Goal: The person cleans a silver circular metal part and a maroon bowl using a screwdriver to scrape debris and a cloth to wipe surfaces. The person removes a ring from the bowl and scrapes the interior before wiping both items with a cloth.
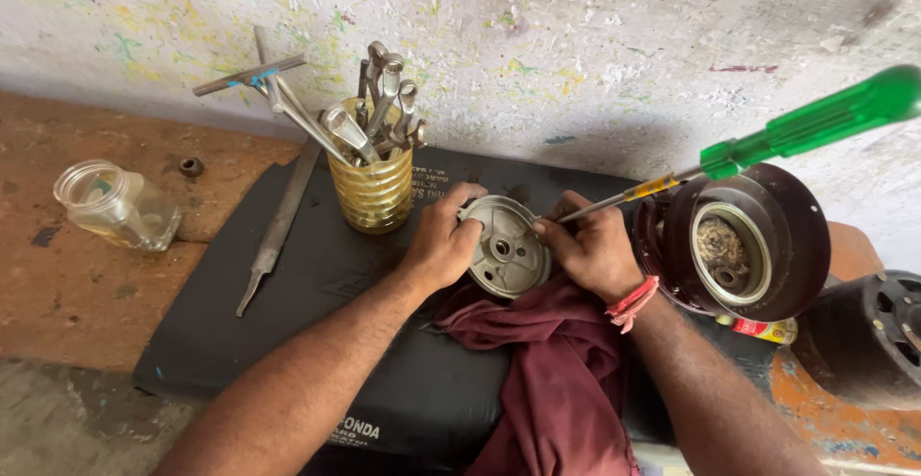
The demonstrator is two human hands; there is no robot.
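While both hands' fingers grip a metal disc (506, 249), a ribbed yellow cup (374, 191) holds wrenches (382, 102).

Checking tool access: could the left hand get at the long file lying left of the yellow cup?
Probably yes: the left hand holds the round metal cover, but nothing lies between it and the file on the black mat.

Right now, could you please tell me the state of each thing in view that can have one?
Left hand: gripping the round metal cover, which is tilted up on edge.
Right hand: pinching the green-handled screwdriver at its shaft, tip at the cover.
Glass jar: lying on its side, lidless.
Yellow cup: upright, full of wrenches.
Maroon cloth: crumpled under the cover.
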